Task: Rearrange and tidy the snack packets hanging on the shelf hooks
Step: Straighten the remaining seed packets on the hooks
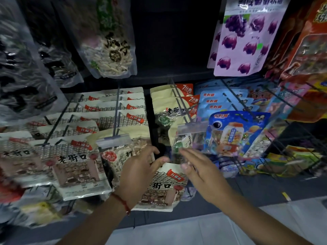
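Two hands at lower centre: left hand (139,167) grasps the cream packet (164,188) (long axis upright); right hand (200,172) released, just right.

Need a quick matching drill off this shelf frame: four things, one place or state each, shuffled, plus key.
Things
1. purple grape packet
2. blue cartoon packet
3. left hand
4. right hand

Place or state
A. front of a hook row, right of centre
B. fingers straight, reaching toward a clear packet
C. hanging top right
D. wrist with a red string, gripping a cream house-print packet

Pairs: 1-C, 2-A, 3-D, 4-B
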A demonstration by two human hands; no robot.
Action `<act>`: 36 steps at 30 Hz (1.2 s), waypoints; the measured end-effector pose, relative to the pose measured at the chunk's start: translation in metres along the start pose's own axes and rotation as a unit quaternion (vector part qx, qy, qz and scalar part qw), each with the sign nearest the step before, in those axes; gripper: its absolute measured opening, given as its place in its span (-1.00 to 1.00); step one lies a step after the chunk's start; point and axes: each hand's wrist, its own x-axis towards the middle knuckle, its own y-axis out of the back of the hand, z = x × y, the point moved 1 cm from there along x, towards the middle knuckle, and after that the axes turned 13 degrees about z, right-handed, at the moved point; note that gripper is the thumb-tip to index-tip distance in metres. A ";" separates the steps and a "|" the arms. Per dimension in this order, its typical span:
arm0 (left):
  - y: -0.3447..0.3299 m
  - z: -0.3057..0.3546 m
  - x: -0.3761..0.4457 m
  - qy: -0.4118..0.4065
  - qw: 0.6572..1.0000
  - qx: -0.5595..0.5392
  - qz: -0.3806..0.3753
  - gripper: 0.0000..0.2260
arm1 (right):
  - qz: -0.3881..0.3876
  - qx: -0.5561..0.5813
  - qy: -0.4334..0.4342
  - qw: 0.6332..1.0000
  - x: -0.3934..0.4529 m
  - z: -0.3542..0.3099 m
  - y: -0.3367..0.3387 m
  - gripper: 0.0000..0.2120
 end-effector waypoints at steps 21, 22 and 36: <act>0.233 -0.174 -0.039 -0.237 0.955 0.129 -0.126 -0.72 | -0.074 -0.065 0.120 0.988 0.002 -0.223 -0.183 -0.77; 0.245 -0.190 -0.038 -0.240 0.953 0.138 -0.119 -0.70 | -0.083 -0.038 0.099 0.991 0.004 -0.239 -0.196 -0.72; 0.368 -0.332 -0.017 -0.270 0.943 0.186 -0.049 -0.69 | -0.033 -0.281 0.125 0.951 0.154 -0.345 -0.339 -0.21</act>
